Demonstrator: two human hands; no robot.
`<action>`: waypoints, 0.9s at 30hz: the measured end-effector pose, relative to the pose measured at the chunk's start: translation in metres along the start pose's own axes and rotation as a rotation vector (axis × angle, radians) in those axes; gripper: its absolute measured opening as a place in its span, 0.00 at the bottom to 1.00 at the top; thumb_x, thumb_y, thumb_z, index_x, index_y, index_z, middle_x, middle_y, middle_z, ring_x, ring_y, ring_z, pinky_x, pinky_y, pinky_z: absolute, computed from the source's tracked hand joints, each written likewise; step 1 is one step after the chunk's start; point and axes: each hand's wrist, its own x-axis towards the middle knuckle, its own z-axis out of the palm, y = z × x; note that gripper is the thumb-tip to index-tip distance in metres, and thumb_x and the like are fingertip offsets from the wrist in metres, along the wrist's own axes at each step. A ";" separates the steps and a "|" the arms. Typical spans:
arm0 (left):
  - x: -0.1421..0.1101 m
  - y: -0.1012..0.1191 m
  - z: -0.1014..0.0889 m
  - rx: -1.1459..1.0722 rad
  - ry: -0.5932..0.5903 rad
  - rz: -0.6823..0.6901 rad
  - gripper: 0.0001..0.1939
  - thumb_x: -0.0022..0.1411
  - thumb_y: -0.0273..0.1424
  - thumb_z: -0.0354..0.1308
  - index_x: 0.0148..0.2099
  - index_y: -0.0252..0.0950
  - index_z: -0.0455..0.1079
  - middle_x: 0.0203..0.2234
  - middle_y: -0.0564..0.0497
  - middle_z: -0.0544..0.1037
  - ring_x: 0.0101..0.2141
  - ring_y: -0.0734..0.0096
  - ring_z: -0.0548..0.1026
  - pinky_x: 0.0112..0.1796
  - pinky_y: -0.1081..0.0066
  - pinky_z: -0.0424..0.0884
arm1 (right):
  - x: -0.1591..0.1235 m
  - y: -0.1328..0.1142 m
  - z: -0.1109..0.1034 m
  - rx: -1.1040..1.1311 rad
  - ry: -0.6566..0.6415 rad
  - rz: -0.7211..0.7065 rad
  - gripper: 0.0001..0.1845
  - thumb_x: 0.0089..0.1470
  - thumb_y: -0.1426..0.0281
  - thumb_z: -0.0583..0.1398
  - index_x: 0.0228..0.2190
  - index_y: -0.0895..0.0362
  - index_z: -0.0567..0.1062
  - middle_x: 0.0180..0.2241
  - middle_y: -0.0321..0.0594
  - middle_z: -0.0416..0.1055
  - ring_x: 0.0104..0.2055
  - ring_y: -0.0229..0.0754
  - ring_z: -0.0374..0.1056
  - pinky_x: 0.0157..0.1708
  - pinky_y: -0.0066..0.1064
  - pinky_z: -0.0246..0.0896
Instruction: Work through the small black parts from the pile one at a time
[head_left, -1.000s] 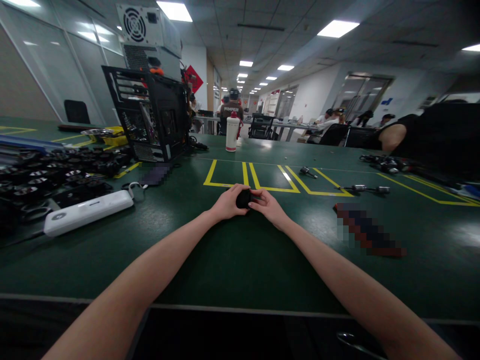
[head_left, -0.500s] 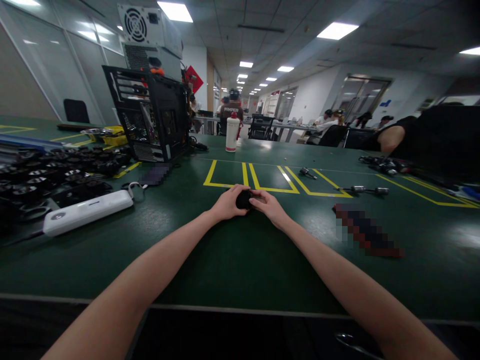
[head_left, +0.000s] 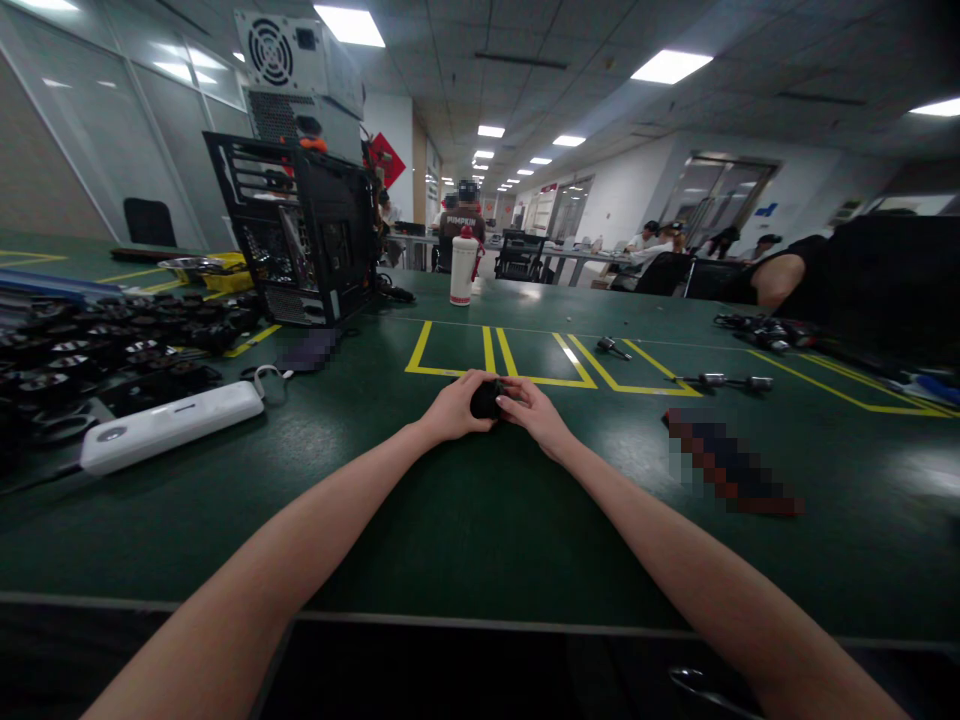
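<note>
A small, round black part [head_left: 485, 400] is held between my two hands over the green tabletop; its exact kind is too dark to make out. My left hand [head_left: 452, 408] curls around its left side, thumb toward me and fingers over the far side. From the right, my right hand [head_left: 534, 414] pinches its edge with thumb and fingertips. Just beyond the hands, yellow tape [head_left: 435, 371] marks boxes on the table. Small black and metal parts [head_left: 613, 346] lie in the right-hand box.
At left stand an open black computer case [head_left: 300, 230], a white power strip [head_left: 176, 425] and a heap of black parts [head_left: 67, 355]. A white bottle [head_left: 462, 268] stands farther back. Metal cylindrical parts [head_left: 724, 382] and a blurred dark-red object [head_left: 731, 462] lie at right.
The view has shifted very slightly. Both hands stay on the black part in nearly the same place, the right fingers having moved a little along its edge.
</note>
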 end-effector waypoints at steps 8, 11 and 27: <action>-0.001 0.000 0.000 -0.007 0.013 0.013 0.30 0.42 0.30 0.61 0.50 0.38 0.56 0.42 0.49 0.66 0.43 0.63 0.66 0.44 0.65 0.64 | -0.004 0.000 -0.003 0.019 -0.086 -0.092 0.20 0.38 0.70 0.63 0.37 0.54 0.66 0.44 0.38 0.65 0.44 0.40 0.65 0.48 0.38 0.57; -0.001 0.000 0.000 -0.011 0.015 0.008 0.30 0.42 0.29 0.61 0.50 0.38 0.56 0.42 0.49 0.66 0.43 0.63 0.66 0.44 0.65 0.64 | -0.004 0.000 -0.001 0.012 -0.058 -0.085 0.17 0.41 0.68 0.62 0.36 0.54 0.66 0.42 0.38 0.65 0.43 0.39 0.65 0.48 0.38 0.57; -0.001 0.002 -0.002 -0.019 0.000 -0.017 0.31 0.42 0.29 0.61 0.50 0.39 0.56 0.43 0.49 0.66 0.43 0.63 0.67 0.44 0.63 0.64 | -0.007 -0.001 -0.002 0.036 -0.094 -0.091 0.20 0.39 0.70 0.63 0.37 0.54 0.66 0.45 0.38 0.64 0.47 0.41 0.64 0.50 0.39 0.57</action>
